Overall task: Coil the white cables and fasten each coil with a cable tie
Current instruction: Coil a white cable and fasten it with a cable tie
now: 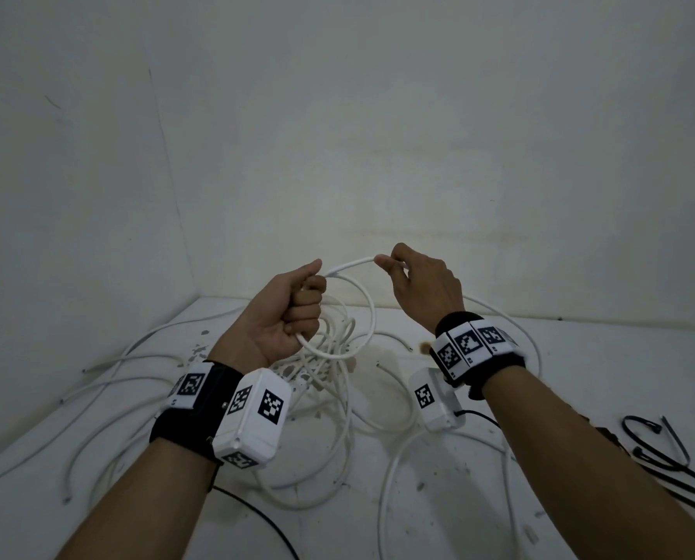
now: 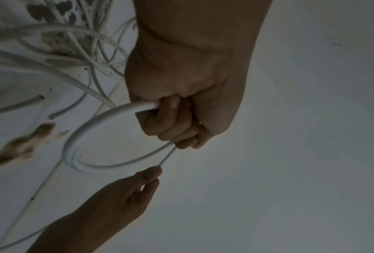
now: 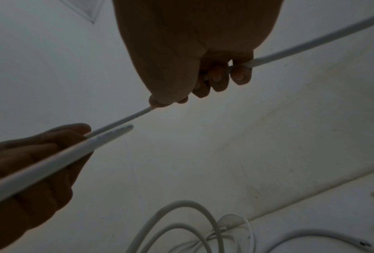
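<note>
- Head view shows both hands raised above a white table (image 1: 580,377), in front of a pale wall (image 1: 338,115).
- The left hand (image 1: 285,317) is closed in a fist around a white cable (image 1: 372,313); the fingers are curled fully around it and the thumb lies on top.
- This cable makes one round loop that hangs to the right of the fist, above the table.
- From the top of the fist the same cable goes right to the right hand (image 1: 422,289), which pinches it between thumb and forefinger, while the other fingers are curled around it.
- In the left wrist view the left hand (image 2: 181,95) holds the loop (image 2: 77,140) at two places, and a thin length goes down to the fingertips (image 2: 152,175) of the right hand.
- In the right wrist view the cable (image 3: 311,44) passes through the curled fingers (image 3: 218,77) of the right hand and leaves toward the right; a cut end (image 3: 127,127) of the cable sticks out just beside the left hand (image 3: 34,164).
- Many loose white cables (image 1: 329,398) lie in a tangled pile on the table under the hands, with ends spread out to the left and right.
- Black cable ties (image 1: 661,458) lie together on the near right part of the table, well apart from the pile.
- Each wrist carries a black band with white marker blocks (image 1: 253,418).
- Small dark marks and a brown stain (image 1: 422,348) are on the table surface.
</note>
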Motion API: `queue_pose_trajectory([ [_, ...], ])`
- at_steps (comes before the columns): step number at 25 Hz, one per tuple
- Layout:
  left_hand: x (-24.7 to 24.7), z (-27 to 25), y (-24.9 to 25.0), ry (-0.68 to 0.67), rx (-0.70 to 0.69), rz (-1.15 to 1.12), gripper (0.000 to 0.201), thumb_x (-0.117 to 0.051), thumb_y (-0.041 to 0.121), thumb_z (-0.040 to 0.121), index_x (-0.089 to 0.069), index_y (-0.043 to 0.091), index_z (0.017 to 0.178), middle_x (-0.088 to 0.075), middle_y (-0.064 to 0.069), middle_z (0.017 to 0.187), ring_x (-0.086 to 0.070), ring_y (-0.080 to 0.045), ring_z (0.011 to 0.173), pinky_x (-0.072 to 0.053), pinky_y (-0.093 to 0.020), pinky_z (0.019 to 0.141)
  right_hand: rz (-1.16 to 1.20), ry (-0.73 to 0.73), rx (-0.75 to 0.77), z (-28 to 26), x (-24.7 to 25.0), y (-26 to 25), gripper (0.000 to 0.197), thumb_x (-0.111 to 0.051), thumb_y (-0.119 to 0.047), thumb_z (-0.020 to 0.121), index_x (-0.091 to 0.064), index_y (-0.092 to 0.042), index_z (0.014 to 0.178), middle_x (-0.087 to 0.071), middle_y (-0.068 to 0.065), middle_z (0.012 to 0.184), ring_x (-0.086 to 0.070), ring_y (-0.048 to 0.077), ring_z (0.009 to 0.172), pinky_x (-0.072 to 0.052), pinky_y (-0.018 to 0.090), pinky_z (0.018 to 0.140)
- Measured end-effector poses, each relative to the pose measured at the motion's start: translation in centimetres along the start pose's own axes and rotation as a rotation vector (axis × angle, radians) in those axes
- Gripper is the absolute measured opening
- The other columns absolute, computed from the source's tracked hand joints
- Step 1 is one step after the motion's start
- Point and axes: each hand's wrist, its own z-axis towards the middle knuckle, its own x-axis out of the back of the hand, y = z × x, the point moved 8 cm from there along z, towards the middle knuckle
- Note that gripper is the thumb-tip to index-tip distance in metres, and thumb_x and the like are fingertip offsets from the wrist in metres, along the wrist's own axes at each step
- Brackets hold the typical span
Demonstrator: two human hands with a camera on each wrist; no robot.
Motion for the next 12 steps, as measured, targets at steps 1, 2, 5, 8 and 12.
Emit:
queue_pose_trajectory([
  [1, -0.1, -0.2, -0.1, -0.003, 0.011, 0.027, 0.032, -0.052, 0.036, 0.088, -0.047, 0.019, 0.061, -0.008, 0.011, 0.051, -0.003, -0.008, 0.037, -0.008, -0.016, 0.03, 0.004, 0.008, -0.001, 0.1, 0.1, 0.0, 0.038, -0.038, -0.055, 0.103, -0.045, -0.023, 0.084, -0.048, -0.009, 0.064, -0.054, 0.028, 0.072, -0.038, 0.034, 0.063],
  [2, -0.1, -0.2, -0.3, -0.002, 0.02, 0.053, 0.032, -0.052, 0.036, 0.088, -0.046, 0.02, 0.061, -0.008, 0.011, 0.051, -0.003, -0.008, 0.037, -0.007, -0.016, 0.03, 0.013, 0.017, -0.004, 0.2, 0.3, 0.0, 0.036, -0.039, -0.054, 0.103, -0.045, -0.024, 0.084, -0.047, -0.01, 0.063, -0.053, 0.027, 0.072, -0.037, 0.033, 0.063],
  [5, -0.2, -0.1, -0.4, 0.026, 0.026, 0.1, 0.034, -0.053, 0.035, 0.087, -0.044, 0.021, 0.057, -0.009, 0.011, 0.05, -0.003, -0.008, 0.038, -0.008, -0.017, 0.029, 0.03, 0.031, -0.017, 0.8, 0.6, -0.2, 0.034, -0.042, -0.051, 0.104, -0.045, -0.024, 0.084, -0.045, -0.014, 0.061, -0.051, 0.025, 0.071, -0.033, 0.032, 0.063],
  [8, 0.1, 0.1, -0.2, 0.051, 0.01, 0.132, 0.034, -0.054, 0.034, 0.085, -0.042, 0.022, 0.055, -0.016, 0.011, 0.04, -0.002, -0.008, 0.038, -0.008, -0.018, 0.03, 0.034, 0.039, -0.054, 1.3, 0.8, 0.4, 0.034, -0.041, -0.051, 0.104, -0.046, -0.023, 0.084, -0.047, -0.012, 0.064, -0.055, 0.03, 0.076, -0.033, 0.033, 0.064],
  [12, 0.5, 0.0, -0.4, 0.05, 0.002, 0.122, 0.035, -0.055, 0.033, 0.085, -0.041, 0.023, 0.055, -0.022, 0.011, 0.037, -0.002, -0.008, 0.039, -0.007, -0.019, 0.031, 0.018, 0.005, -0.081, 1.1, 1.0, 1.1, 0.04, -0.039, -0.058, 0.101, -0.048, -0.023, 0.084, -0.048, -0.011, 0.066, -0.054, 0.03, 0.077, -0.032, 0.033, 0.065],
])
